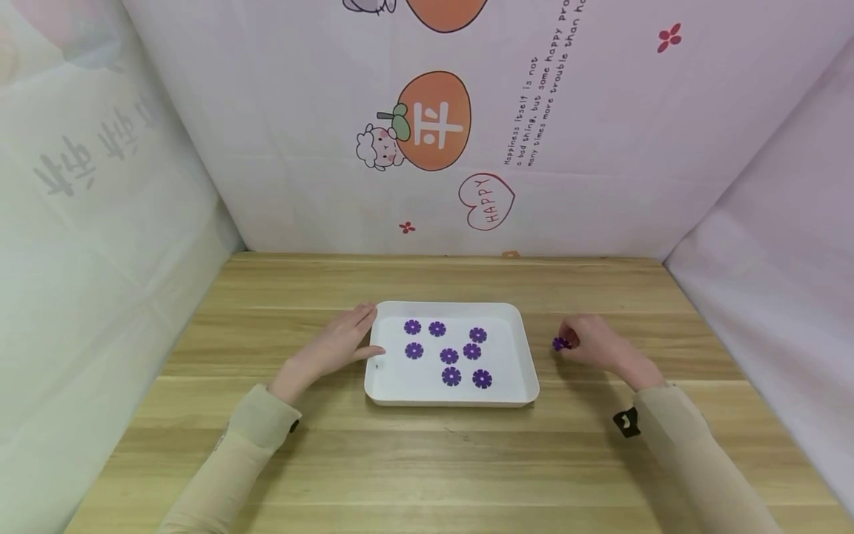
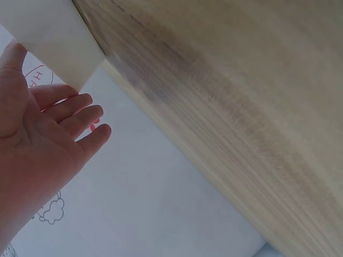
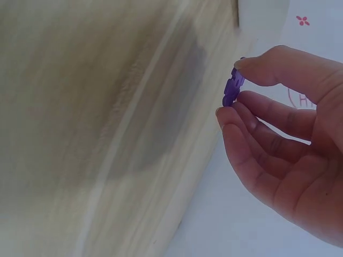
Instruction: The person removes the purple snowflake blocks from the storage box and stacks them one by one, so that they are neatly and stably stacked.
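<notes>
A white tray (image 1: 394,393) lies on the wooden table with several purple snowflake building discs (image 1: 449,356) spread flat inside it. My left hand (image 1: 340,343) rests at the tray's left side, its thumb reaching over the rim and its fairly straight fingers at the far left corner. In the left wrist view the palm (image 2: 32,144) shows, with the tray corner between thumb and index finger. To the right of the tray, my right hand (image 1: 596,343) pinches one purple snowflake disc (image 3: 234,85) between thumb and fingertips, seen edge-on in the right wrist view.
The wooden table (image 1: 427,467) runs back to a white cloth wall (image 1: 300,148) printed with cartoons and lettering. Similar cloth hangs on the left (image 1: 100,245) and right (image 1: 787,259). A dark strap (image 1: 627,423) shows at the right sleeve.
</notes>
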The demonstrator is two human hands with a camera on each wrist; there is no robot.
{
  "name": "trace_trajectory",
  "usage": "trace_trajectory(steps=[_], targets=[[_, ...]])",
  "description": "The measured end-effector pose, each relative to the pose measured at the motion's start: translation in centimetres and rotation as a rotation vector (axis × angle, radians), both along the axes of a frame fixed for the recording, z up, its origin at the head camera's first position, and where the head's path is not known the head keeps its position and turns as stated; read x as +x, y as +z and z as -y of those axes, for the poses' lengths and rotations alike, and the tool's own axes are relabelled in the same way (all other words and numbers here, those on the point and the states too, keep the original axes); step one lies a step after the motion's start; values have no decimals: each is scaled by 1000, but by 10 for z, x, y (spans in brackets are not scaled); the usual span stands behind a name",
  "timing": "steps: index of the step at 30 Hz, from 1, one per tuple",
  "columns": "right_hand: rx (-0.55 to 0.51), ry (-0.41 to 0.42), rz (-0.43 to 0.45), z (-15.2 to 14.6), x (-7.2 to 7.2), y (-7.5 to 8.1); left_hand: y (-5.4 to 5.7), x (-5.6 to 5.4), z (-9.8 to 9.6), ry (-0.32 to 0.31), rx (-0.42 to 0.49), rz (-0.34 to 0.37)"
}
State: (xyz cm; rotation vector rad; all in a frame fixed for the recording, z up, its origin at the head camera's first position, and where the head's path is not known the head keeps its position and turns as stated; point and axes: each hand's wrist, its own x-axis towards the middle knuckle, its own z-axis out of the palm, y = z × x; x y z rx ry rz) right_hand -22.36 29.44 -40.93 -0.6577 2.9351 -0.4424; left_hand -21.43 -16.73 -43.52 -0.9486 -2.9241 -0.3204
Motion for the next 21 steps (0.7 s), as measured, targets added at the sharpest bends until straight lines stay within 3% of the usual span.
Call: trace_trajectory(steps=[21], targets=[[-12,-38,50,-20,-6,-16,-1,1,0,0,0,-15]])
